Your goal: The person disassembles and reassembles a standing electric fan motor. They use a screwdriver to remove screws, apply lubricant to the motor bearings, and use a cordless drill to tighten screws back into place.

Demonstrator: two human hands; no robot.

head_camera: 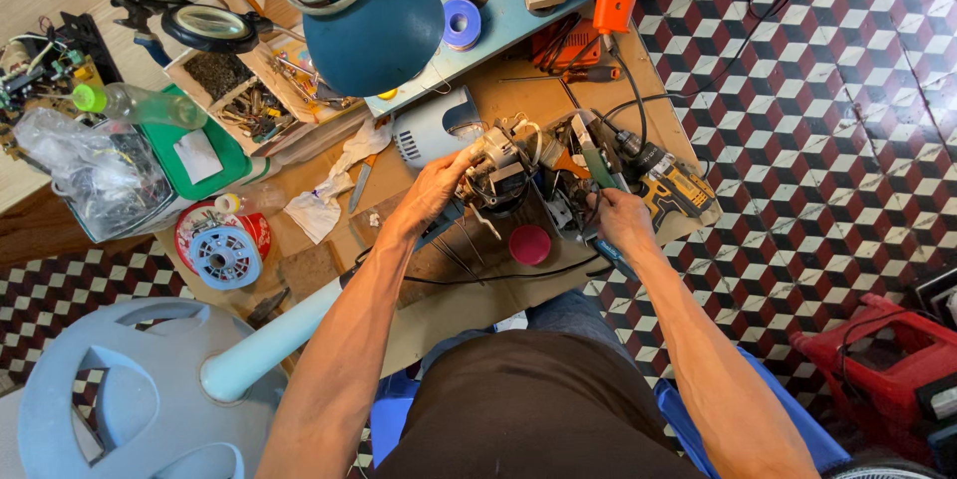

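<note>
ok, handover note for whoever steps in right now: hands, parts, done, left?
Left hand: gripping the fan motor assembly on the workbench, steadying it.
Right hand: holding a green-handled tool, tip at the motor's wiring.
Nearby: red round cap in front of the motor, yellow cordless drill to the right, pale blue fan stand at lower left.
Done: motor is bare, housing off.
Left: motor is not yet back on the stand.
</note>
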